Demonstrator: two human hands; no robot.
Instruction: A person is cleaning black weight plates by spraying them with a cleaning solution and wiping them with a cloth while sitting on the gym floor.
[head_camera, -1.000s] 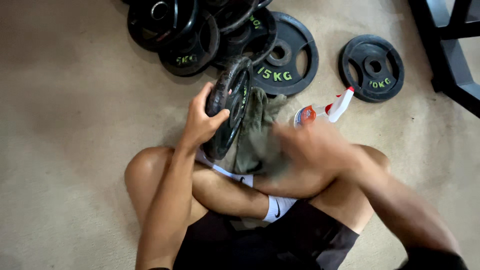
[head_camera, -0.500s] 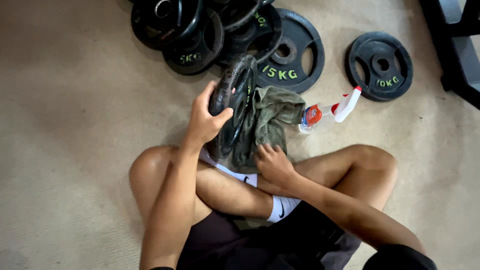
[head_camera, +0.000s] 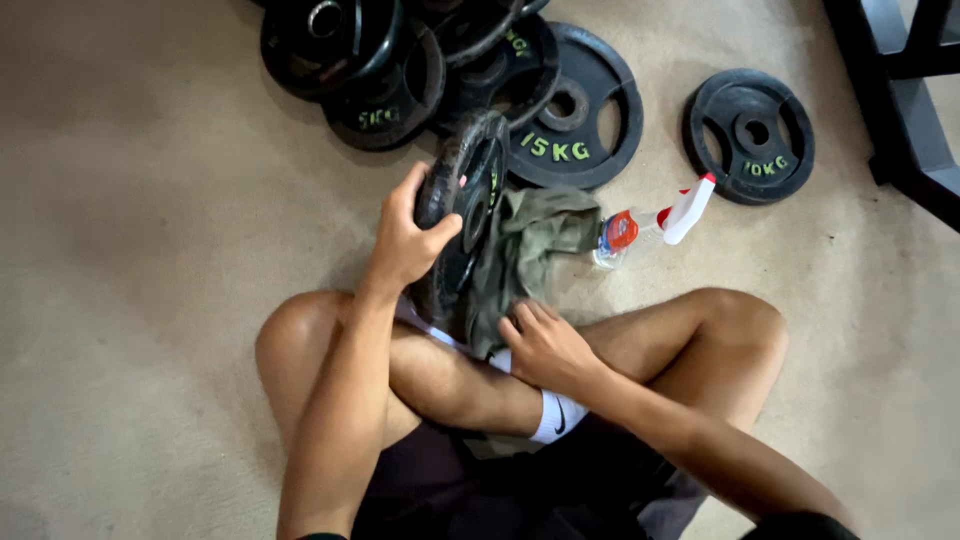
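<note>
I sit cross-legged on a beige floor. My left hand grips the rim of a small black weight plate that stands on edge, tilted against my shin. An olive-green cloth lies bunched to the right of the plate. My right hand rests on the cloth's lower end by my ankle, fingers curled onto the fabric.
A pile of black weight plates lies ahead, with a large flat plate beside it and a single plate to the right. A clear spray bottle lies on its side by the cloth. A dark rack frame stands at the top right.
My right hand has come back from the spray bottle and settled on the lower end of the cloth. The left hand keeps the plate upright, barely moved.
</note>
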